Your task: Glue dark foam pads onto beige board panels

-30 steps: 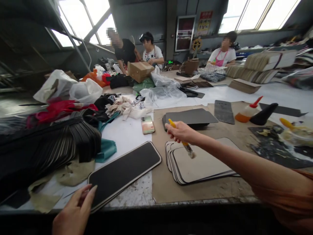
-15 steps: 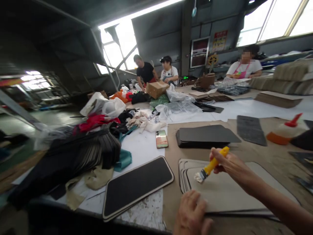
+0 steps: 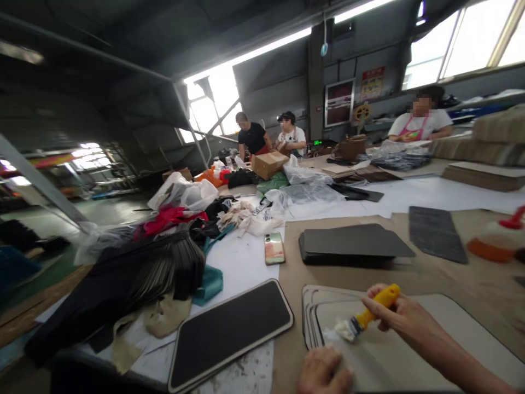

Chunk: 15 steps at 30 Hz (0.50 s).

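Note:
My right hand [image 3: 391, 312] is closed round the yellow handle of a paintbrush [image 3: 377, 307]. Its bristles, coated in white paste, rest at the left part of the top beige panel [image 3: 394, 350], where a pale wet smear shows. That panel lies on several like ones with dark edges, fanned out at their left end. At the near left corner, my left hand [image 3: 326, 369] presses on the panel edge with bent fingers; its fingertips are partly hidden. Left of the stack lies a black panel with a beige border [image 3: 232, 331].
Beyond the panels lie a stack of dark grey sheets [image 3: 355, 241], a phone [image 3: 274, 249] and a bottle of orange liquid [image 3: 494, 247] with a red nozzle. Black strips [image 3: 164, 273] and cloth scraps [image 3: 241, 219] heap up at left. Several people work across the table.
The brush has come down onto the panel, and a wet smear shows beneath it. My left hand stays at the panel corner. The whole view has shifted, with the table lower in it.

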Available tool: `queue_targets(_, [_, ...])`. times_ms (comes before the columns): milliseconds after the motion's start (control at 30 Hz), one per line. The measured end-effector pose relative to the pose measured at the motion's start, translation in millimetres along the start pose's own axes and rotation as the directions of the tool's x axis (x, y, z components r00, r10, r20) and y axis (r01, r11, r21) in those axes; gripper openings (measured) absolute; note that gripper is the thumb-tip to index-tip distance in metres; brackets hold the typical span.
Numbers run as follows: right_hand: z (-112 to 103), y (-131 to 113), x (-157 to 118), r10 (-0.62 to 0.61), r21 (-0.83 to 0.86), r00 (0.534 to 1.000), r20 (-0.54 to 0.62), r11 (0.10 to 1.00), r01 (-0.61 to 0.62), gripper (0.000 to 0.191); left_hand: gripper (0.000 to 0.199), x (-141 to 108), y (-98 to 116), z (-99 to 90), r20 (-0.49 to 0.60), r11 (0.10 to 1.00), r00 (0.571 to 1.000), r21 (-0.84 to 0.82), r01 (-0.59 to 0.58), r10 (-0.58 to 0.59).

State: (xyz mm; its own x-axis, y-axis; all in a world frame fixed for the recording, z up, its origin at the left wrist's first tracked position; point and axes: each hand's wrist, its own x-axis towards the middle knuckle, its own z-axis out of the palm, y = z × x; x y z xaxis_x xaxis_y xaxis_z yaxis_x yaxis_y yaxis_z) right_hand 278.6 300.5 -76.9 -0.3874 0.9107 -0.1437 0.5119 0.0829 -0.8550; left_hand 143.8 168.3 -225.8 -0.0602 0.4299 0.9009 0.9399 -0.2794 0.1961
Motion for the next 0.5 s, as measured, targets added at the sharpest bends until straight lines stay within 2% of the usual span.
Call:
queue_targets(67, [-16,1,-6,-0.017,-0.032,0.998,-0.066,0.999,0.014,0.042,0.025,30,9,-31.7,0.24,0.998,0.97,-0.033,0.052,-0.042])
queue_targets(133, [-31,8,-10,-0.024,-0.049,0.989,-0.145,0.999,0.017,0.038,0.021,49,11,-51.2,0.386,0.996,0.922,-0.048,0.069,-0.045])
queue_targets(200, [-47,20,-12,-0.005,-0.066,0.974,-0.225,0.998,-0.01,0.036,0.02,56,10,-58.0,0.421,0.995,0.906,-0.069,0.068,-0.032])
queue_targets(367, [-86,55,-18,0.033,-0.147,0.912,-0.408,0.984,-0.101,0.034,0.02,48,9,-54.3,0.399,0.996,0.917,-0.082,0.026,0.008])
queue_targets(500, [-110,68,-21,-0.074,-0.303,0.838,-0.541,0.946,-0.112,0.032,0.021,45,6,-52.9,0.378,0.997,0.925,-0.077,-0.009,0.038])
